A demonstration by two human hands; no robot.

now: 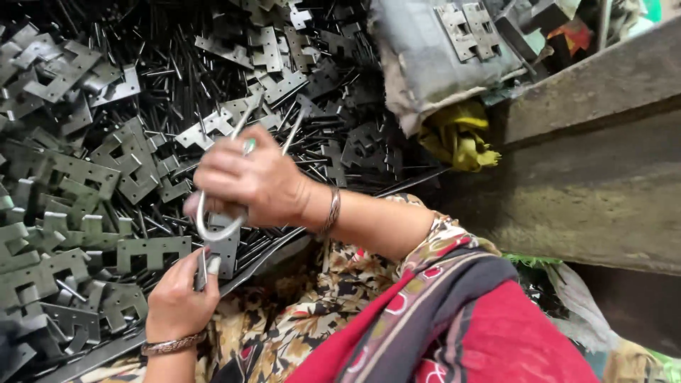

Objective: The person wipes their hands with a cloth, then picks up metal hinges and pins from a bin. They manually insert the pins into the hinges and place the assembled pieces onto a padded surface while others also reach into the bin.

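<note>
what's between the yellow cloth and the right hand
In the head view, a dark heap of thin metal pins and notched hinge plates lies between the yellow cloth and the right hand.

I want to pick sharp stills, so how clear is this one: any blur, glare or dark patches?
Head view: the right hand and its bent wire loop are smeared by motion; the left hand is sharper; the metal plates catch dull glints without strong glare; the lower right corner is dark.

Dim, soft daylight; dull sheen on metal pile point(106, 177) (no harsh glare), hands slightly motion-blurred, corners soft
</note>
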